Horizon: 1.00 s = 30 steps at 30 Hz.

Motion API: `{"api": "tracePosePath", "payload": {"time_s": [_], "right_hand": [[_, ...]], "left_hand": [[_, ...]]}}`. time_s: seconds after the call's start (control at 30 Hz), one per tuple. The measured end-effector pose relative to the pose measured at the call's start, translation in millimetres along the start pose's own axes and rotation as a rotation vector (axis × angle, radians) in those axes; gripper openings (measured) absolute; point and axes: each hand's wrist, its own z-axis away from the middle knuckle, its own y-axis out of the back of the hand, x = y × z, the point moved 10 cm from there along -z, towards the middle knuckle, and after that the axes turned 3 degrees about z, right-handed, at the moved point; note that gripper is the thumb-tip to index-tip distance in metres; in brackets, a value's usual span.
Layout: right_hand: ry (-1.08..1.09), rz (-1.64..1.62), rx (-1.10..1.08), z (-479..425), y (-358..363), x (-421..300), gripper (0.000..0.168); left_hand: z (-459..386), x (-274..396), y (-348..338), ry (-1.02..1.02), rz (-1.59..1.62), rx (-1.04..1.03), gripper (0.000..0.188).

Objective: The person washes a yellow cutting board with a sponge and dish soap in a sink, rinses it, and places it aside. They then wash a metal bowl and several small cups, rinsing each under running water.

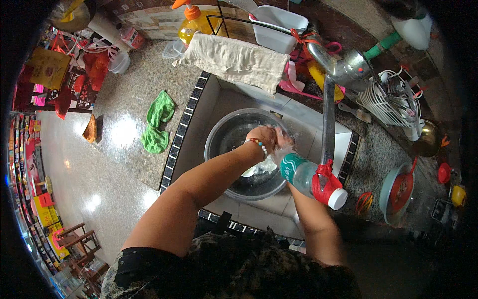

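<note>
My left hand (262, 136), with a beaded bracelet at the wrist, is over a round metal basin (220, 149) in the tiled sink. Beside it and touching it or nearly so is my right hand (284, 140), blurred and partly behind a clear plastic bottle (304, 175). That bottle, with a green label and a white cap, is tied by a red strip to the spout of the metal faucet (328, 123). Splashing water surrounds both hands, and whether they hold anything cannot be made out. Below them, something pale (261, 168) lies in the basin.
A green cloth (157, 123) lies on the stone counter left of the sink. A cream cloth (235, 59) hangs at the sink's back edge, near a yellow pump bottle (192, 26) and a white plastic container (278, 30). At the right stand a white rack (384, 104) and a light-blue bowl (388, 194).
</note>
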Motion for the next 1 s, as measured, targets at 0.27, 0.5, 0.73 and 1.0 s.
{"api": "tracePosePath", "payload": {"time_s": [0.27,0.5,0.73,1.0], "right_hand": [[-0.431,-0.889,-0.05,29,-174,155,0.031],[-0.568,-0.822,-0.137,34,-63,81,0.019],[-0.755,-0.834,-0.114,48,-27,57,0.026],[-0.064,-0.25,0.323,52,48,-66,0.035]], "left_hand": [[10,-24,-3,0.233,0.825,0.428,0.054],[21,19,-31,-0.23,0.947,-0.48,0.068],[31,7,-46,0.078,2.106,-0.522,0.04],[-3,-39,-101,0.431,2.147,-0.083,0.031]]}}
